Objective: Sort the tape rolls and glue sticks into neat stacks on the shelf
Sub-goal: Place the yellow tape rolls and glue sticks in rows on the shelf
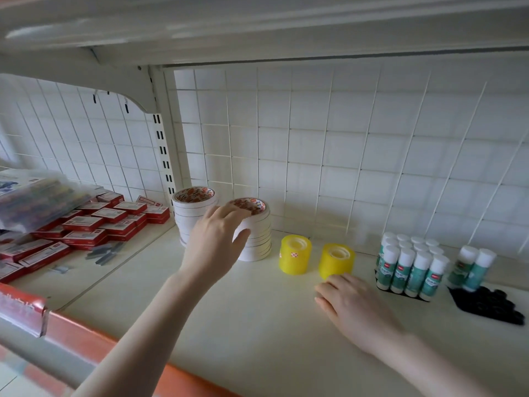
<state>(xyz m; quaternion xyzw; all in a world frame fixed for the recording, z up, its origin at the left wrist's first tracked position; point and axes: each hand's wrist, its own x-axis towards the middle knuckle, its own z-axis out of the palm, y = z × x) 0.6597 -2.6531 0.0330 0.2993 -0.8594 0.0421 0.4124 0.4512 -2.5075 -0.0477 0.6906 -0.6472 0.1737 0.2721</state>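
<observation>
Two stacks of white tape rolls stand at the back of the cream shelf (257,325): the left stack (192,209) and the right stack (257,239). My left hand (217,242) curls around the right stack's near side, thumb and fingers on its rolls. To the right stand two yellow tape stacks, one (295,254) further left and one (337,260) nearer my right hand (350,305). That hand lies flat on the shelf just in front of it, fingers apart, holding nothing. A black tray holds several glue sticks (412,266), and two more glue sticks (471,267) stand in a second black tray (489,306).
Red staple boxes (94,222) and loose staple strips (106,252) fill the neighbouring bay on the left, with a clear plastic pack (34,199) above them. A wire grid back panel (343,153) closes the rear. An upper shelf hangs overhead. An orange price rail (94,342) edges the front.
</observation>
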